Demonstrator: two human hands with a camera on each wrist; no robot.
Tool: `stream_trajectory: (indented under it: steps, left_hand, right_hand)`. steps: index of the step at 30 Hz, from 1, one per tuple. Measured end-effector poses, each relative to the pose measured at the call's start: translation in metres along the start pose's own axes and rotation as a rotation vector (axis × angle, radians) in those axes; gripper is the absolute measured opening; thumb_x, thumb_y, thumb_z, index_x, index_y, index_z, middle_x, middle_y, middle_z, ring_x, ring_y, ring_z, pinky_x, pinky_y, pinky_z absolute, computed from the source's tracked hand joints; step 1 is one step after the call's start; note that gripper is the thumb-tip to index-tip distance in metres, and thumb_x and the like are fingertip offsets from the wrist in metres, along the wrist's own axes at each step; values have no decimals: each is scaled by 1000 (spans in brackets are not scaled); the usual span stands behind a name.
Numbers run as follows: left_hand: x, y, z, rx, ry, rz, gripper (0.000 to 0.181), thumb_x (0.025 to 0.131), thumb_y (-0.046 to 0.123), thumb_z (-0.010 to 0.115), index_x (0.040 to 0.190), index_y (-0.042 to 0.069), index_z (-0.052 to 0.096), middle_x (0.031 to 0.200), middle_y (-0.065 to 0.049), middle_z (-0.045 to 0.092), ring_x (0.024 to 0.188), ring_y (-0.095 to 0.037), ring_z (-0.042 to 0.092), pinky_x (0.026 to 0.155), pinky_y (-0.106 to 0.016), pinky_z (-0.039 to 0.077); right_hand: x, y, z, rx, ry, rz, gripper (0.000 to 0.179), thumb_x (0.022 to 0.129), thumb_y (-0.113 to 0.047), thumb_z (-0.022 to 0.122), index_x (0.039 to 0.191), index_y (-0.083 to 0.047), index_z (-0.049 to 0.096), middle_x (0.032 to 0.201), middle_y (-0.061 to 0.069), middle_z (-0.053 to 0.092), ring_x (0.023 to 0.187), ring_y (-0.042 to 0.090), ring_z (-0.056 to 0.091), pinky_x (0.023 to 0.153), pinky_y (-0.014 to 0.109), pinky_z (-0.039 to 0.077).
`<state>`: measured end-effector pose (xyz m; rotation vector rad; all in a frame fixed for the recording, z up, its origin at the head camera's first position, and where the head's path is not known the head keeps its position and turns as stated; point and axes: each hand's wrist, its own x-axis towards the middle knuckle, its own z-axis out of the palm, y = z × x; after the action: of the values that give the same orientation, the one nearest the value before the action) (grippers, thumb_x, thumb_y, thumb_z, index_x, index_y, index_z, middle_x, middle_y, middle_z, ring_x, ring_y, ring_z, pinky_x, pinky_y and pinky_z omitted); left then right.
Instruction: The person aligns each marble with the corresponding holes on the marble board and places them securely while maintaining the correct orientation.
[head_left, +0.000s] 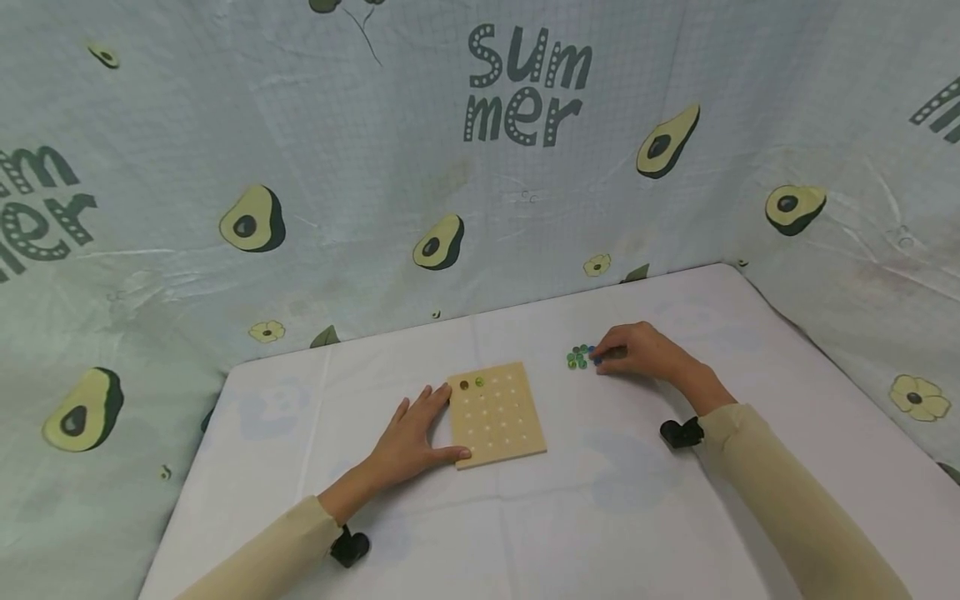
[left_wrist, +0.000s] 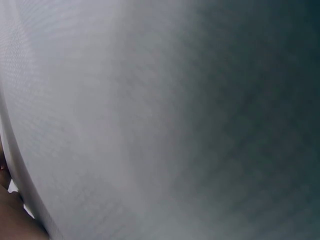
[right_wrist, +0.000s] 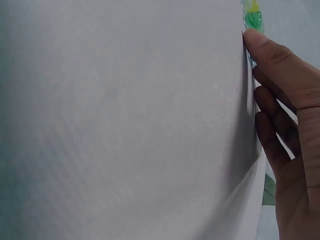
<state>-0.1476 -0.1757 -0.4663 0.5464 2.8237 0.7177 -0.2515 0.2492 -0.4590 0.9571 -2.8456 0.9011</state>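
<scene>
A square wooden board (head_left: 498,425) with rows of small hollows lies on the table. Two small glass marbles, one brown (head_left: 464,385) and one green (head_left: 480,382), sit in its far row. My left hand (head_left: 408,442) rests along the board's left side, fingers spread at the far corner and thumb over the near one. To the right, my right hand (head_left: 637,350) reaches down to a cluster of green marbles (head_left: 582,362). Its thumb and index finger are bent around a blue marble (head_left: 597,361); whether they pinch it is unclear. Green and yellow marbles (right_wrist: 254,19) show beyond the thumb in the right wrist view.
White cloth covers the table (head_left: 450,533). An avocado-print curtain (head_left: 345,167) hangs behind and at both sides. Black wrist cameras sit below each hand. Blurred cloth (left_wrist: 125,125) fills most of the left wrist view.
</scene>
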Motion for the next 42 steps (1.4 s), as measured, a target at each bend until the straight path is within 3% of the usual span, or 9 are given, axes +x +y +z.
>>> stream_trajectory:
  steps: [22, 30, 37, 42]
  left_hand:
    - [-2, -2, 2, -6, 6, 2, 111, 81, 62, 78, 163, 10, 24, 167, -6, 26, 156, -27, 16, 126, -55, 4]
    - [-1, 0, 0, 3, 6, -2, 111, 80, 62, 78, 162, 10, 24, 167, -7, 26, 156, -27, 16, 126, -55, 5]
    - [0, -1, 1, 9, 13, 5, 110, 81, 61, 78, 162, 9, 25, 167, -7, 27, 156, -28, 17, 126, -56, 5]
    - [0, -2, 2, 11, 8, 4, 110, 81, 61, 78, 162, 10, 24, 167, -7, 27, 156, -28, 16, 126, -56, 5]
  right_hand:
    - [-1, 6, 0, 19, 42, -37, 18, 81, -15, 86, 99, -15, 84, 99, -4, 77, 93, 17, 72, 82, 33, 59]
    - [0, 6, -2, 47, 90, -102, 19, 77, -15, 88, 95, -15, 84, 96, -2, 78, 89, 17, 74, 79, 32, 59]
    - [8, -3, -4, 38, 84, -104, 18, 79, -14, 87, 97, -15, 84, 100, -1, 79, 96, 22, 75, 83, 40, 60]
    - [15, -12, -5, 63, 62, -100, 20, 80, -15, 86, 100, -16, 84, 101, -3, 79, 96, 17, 75, 81, 34, 61]
